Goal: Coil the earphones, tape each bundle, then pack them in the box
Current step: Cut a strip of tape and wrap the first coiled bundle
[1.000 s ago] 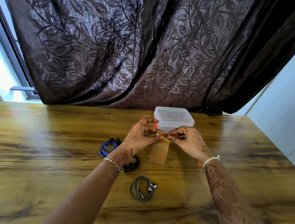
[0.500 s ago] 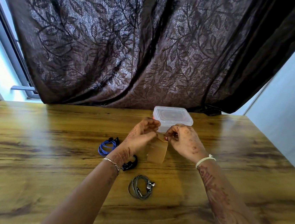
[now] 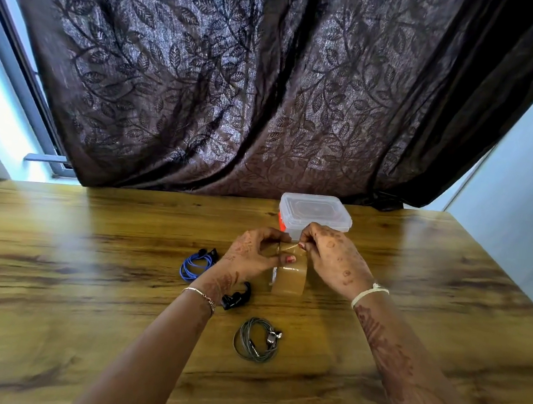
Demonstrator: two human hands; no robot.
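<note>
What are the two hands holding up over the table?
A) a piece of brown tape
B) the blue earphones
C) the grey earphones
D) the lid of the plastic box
A: the left hand and the right hand both pinch the top edge of the brown tape, which hangs down between them.

black earphones (image 3: 237, 298) lie half hidden beneath the wrist of the left hand (image 3: 252, 253); the top end of the tape strip (image 3: 289, 279) is buried in the pinch of that hand and the right hand (image 3: 335, 259), which masks the lower front of the box (image 3: 315, 209); both forearms are cut off below; the table (image 3: 87, 248) is blurred toward its left edge
</note>
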